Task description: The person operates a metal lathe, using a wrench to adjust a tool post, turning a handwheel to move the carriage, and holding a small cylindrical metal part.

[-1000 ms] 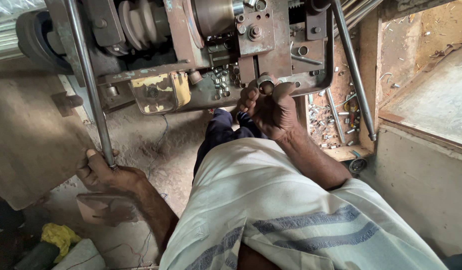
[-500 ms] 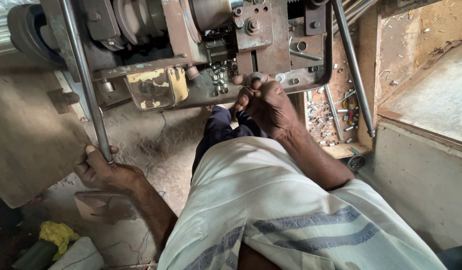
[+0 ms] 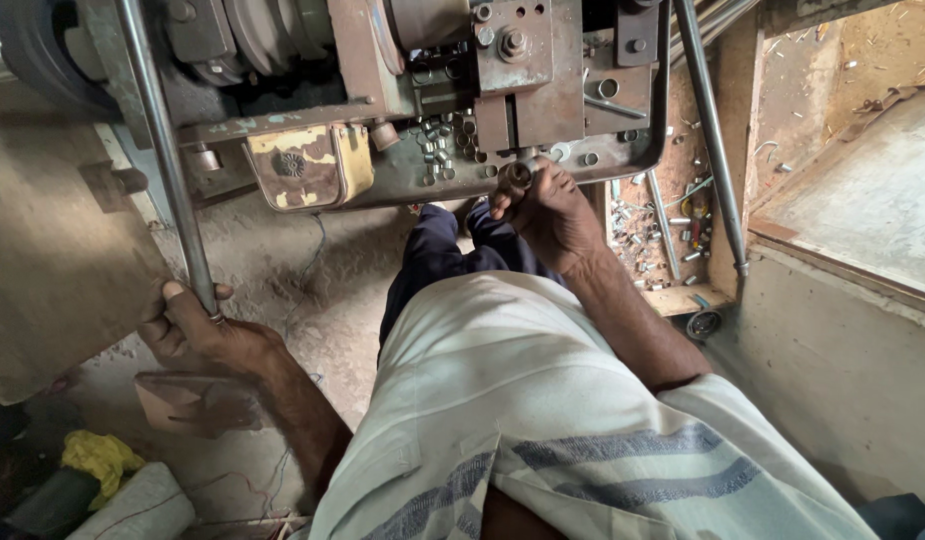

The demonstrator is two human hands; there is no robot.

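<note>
I look down over a greasy metal machine (image 3: 422, 90) with a tray-like bed. My left hand (image 3: 197, 325) is wrapped around the lower end of a long steel lever rod (image 3: 162, 150) that rises to the top left. My right hand (image 3: 547, 205) rests at the front edge of the machine bed and holds a small round metal piece (image 3: 520, 173) in its fingertips. Several small cylindrical metal parts (image 3: 442, 140) lie loose on the bed just left of that hand.
A second steel rod (image 3: 710, 130) slants down at the right. Behind it a wooden bin (image 3: 672, 215) holds metal scraps and small parts. A flat wooden board (image 3: 52, 270) leans at left. A yellow rag (image 3: 102, 455) lies at bottom left.
My right hand has shifted slightly left along the bed's front edge and closed its fingertips on the small round piece. My left hand keeps its grip on the lever rod.
</note>
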